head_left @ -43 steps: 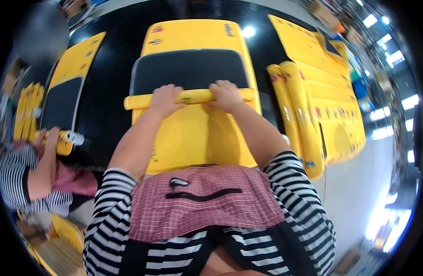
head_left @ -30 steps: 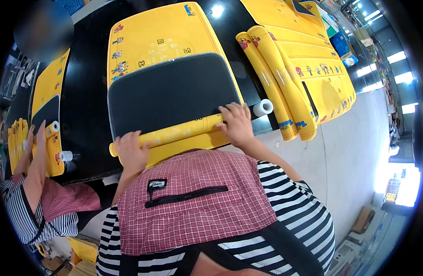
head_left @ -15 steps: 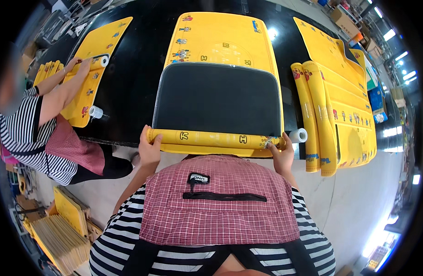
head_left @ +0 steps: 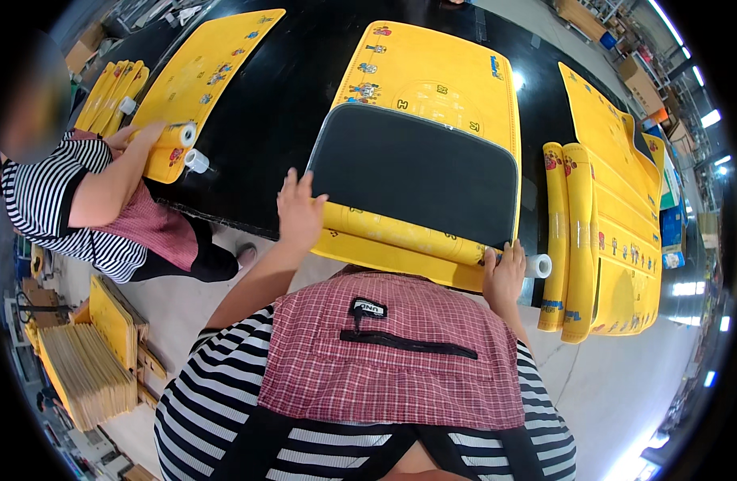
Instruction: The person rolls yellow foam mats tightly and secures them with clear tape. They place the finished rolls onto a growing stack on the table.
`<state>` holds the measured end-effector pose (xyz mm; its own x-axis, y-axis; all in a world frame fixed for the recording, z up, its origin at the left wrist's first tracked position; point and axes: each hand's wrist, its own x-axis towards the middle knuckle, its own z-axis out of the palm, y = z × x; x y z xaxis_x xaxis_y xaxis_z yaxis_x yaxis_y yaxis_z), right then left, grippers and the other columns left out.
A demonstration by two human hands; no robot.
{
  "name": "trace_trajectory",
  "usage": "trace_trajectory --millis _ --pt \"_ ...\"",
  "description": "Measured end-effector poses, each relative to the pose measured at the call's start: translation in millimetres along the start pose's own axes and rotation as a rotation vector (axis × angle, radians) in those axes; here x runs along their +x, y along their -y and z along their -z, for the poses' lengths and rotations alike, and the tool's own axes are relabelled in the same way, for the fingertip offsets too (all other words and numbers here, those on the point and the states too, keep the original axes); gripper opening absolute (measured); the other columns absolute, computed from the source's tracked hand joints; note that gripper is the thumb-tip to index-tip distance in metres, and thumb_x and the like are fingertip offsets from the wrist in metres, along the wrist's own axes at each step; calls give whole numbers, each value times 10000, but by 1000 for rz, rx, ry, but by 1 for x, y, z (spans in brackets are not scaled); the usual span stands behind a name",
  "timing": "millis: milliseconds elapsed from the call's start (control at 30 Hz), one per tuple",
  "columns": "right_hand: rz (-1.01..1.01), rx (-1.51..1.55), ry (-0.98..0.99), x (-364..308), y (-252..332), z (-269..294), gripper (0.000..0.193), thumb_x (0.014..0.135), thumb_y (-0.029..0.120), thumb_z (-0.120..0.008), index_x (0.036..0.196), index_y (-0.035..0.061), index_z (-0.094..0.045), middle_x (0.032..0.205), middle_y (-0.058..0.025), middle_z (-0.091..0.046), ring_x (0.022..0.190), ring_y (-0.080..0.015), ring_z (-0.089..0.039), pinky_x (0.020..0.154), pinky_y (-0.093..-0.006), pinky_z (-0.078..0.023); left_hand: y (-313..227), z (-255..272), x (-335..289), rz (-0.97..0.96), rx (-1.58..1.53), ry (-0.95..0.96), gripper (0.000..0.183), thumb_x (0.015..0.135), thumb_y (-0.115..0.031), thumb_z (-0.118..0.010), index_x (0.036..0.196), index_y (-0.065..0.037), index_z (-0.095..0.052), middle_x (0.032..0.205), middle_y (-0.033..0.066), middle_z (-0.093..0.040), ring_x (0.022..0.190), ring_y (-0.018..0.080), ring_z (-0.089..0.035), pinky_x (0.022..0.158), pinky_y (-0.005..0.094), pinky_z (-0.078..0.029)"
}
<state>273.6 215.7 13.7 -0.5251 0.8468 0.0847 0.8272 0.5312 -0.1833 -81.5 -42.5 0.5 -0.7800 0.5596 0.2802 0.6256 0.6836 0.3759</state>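
Observation:
A yellow printed mat (head_left: pixel 429 64) lies face up on the black table. On it, a dark sheet (head_left: pixel 408 164) with rounded corners meets a yellow roll (head_left: pixel 400 232) along its near side. My left hand (head_left: pixel 300 212), open with fingers spread, rests at the roll's left end. My right hand (head_left: pixel 505 276) lies over the right end, its fingers stretched forward and open. Beside it stands a white roll of clear tape or film (head_left: pixel 538 266). Part of each roll end is hidden under my hands.
Two rolled yellow mats (head_left: pixel 577 240) lie to the right, beside flat stacked yellow mats (head_left: pixel 625 216). At the left a co-worker's hands (head_left: pixel 140 136) are on another yellow mat (head_left: pixel 208 76). A stack of yellow-edged boards (head_left: pixel 88 373) stands on the floor lower left.
My left hand has opened and moved forward from the roll's left end, and my right hand's fingers have stretched out over the right end. The whole view has turned slightly.

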Motion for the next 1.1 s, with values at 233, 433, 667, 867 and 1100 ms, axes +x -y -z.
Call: trace_trajectory --millis 233,433,667,867,1100 --pt "-66 -111 -62 65 13 -18 659 1041 334 -534 1637 148 -322 1613 -164 -449 1514 -341 -384 1243 -516 -262 -105 -19 -15 -560 -51 295 692 1027 -632 -456 1598 -240 -436 1707 147 -287 1594 386 -187 1197 753 -25" --pt "502 -51 88 75 85 -7 726 945 381 -694 1604 276 -408 1634 -133 -418 1539 -349 -338 1226 -680 -178 -136 -51 103 -608 -29 422 592 1007 -592 -537 1442 -202 -632 1677 157 -349 1579 371 -238 1219 727 -87" --pt "364 -55 205 163 110 -6 777 973 612 -581 1624 234 -385 1693 -168 -311 1570 -378 -258 1245 -645 -150 -144 -71 145 -522 -86 547 524 902 -446 -727 1339 -163 -672 1262 130 -617 1262 311 -530 1059 513 -396" --pt "465 85 98 208 98 -25 752 935 571 -641 1542 154 -487 1557 -189 -462 1458 -389 -393 1194 -566 -296 -128 -63 132 -723 166 252 723 852 -521 -771 1434 -153 -551 1242 105 -576 1226 290 -522 991 423 -435" --pt "625 93 -79 167 103 -8 615 807 350 -799 1345 132 -597 1156 -112 -599 1142 -320 -569 1009 -460 -437 -136 -63 158 -768 167 502 683 843 -501 -786 1358 -109 -567 1218 133 -589 1159 340 -568 971 449 -460"
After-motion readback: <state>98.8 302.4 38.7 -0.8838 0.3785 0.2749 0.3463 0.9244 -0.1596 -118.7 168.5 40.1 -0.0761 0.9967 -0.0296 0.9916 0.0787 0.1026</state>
